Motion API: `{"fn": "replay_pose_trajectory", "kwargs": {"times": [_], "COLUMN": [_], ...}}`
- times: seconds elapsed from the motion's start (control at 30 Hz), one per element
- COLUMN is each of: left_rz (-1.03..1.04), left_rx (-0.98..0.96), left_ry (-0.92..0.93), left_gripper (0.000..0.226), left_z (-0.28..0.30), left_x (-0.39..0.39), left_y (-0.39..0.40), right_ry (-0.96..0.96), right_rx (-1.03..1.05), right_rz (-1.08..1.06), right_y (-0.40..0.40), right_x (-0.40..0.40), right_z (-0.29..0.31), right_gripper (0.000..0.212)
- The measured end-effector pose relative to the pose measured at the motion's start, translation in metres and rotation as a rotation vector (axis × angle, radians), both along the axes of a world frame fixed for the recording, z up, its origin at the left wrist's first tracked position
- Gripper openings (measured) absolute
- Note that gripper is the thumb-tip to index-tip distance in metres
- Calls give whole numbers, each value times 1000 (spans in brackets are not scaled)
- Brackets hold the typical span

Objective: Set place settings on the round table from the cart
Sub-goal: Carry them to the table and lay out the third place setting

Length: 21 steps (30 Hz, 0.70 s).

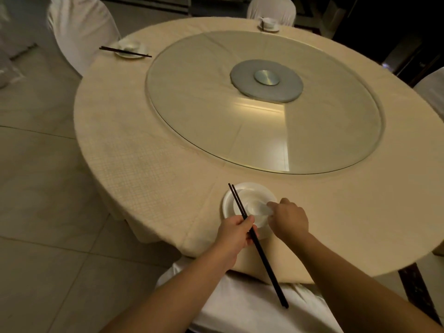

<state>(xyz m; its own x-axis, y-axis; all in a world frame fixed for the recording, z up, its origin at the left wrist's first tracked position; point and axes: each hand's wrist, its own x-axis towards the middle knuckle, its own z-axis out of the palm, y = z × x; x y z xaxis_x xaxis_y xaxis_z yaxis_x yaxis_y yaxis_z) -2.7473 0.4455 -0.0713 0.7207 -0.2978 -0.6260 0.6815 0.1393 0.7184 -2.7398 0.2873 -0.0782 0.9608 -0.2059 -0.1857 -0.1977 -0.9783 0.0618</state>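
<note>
A white plate point(230, 203) with a white bowl point(249, 195) on it sits near the front edge of the round table point(149, 159). My left hand point(234, 234) grips a pair of dark chopsticks point(264, 258), which slant across the plate's left side and stick out over the table edge toward me. My right hand point(288, 218) pinches a white spoon point(260, 207) inside the bowl. Two other settings lie on the table: a plate with chopsticks point(129, 50) at the far left and a cup on a saucer point(268, 24) at the back.
A glass turntable point(216, 111) with a grey hub point(266, 80) fills the table's middle. White-covered chairs stand at the back left point(79, 27), back point(271, 8), right point(432, 90) and right below me point(240, 308). Tiled floor point(40, 188) lies to the left.
</note>
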Motion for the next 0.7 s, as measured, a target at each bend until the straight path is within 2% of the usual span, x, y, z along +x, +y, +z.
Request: {"fn": "replay_pose_trajectory", "kwargs": {"times": [0.23, 0.33, 0.4, 0.43, 0.5, 0.6, 0.7], "left_rz": [-12, -20, -10, 3, 48, 143, 176], "left_rx": [6, -9, -41, -65, -124, -216, -240], "left_ry": [14, 11, 13, 17, 30, 51, 28], "left_gripper": [16, 16, 16, 16, 15, 13, 12], "left_z": [-2, -3, -4, -5, -4, -1, 1], "left_x": [0, 1, 3, 4, 7, 14, 18], "left_y": [-1, -2, -3, -4, -5, -7, -9], "right_ry": [6, -151, -305, -322, -190, 109, 132], "right_rx": [51, 130, 385, 542, 892, 1297, 1548], "right_rz": [-15, -92, -229, -327, -575, -980, -1200], "right_y": [-7, -5, -3, -2, -1, 4, 12], "right_x": [-2, -10, -24, -33, -54, -87, -108], "right_z": [-6, 7, 20, 28, 42, 54, 52], "right_gripper": [53, 55, 46, 37, 23, 40, 47]}}
